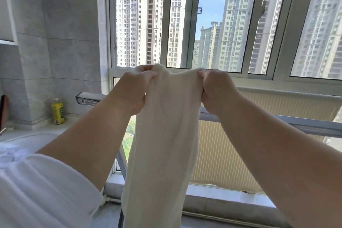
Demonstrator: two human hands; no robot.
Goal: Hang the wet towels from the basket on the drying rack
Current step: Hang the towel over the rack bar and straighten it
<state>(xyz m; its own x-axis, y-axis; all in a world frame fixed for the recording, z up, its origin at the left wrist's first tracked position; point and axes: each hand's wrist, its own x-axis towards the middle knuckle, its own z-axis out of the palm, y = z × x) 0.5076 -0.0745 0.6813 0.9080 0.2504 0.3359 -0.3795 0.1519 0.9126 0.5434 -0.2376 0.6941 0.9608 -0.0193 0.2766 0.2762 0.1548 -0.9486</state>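
Observation:
A cream-white towel [166, 135] hangs down the middle of the view, bunched into a long strip. My left hand [135, 89] grips its top edge on the left. My right hand [216, 90] grips the top edge on the right. Both hands are raised in front of the window, close together. Behind the towel runs a grey horizontal bar of the drying rack [277, 122], level with my wrists; a slanted grey leg [123, 159] shows lower left of the towel. The basket is out of view.
A large window [203, 24] fills the back. Below it hangs a ribbed cream panel [240, 153] above a sill [222, 196]. At left, a yellow bottle [57, 111] stands on a grey counter by the tiled wall. White cloth [11, 153] lies at the far left.

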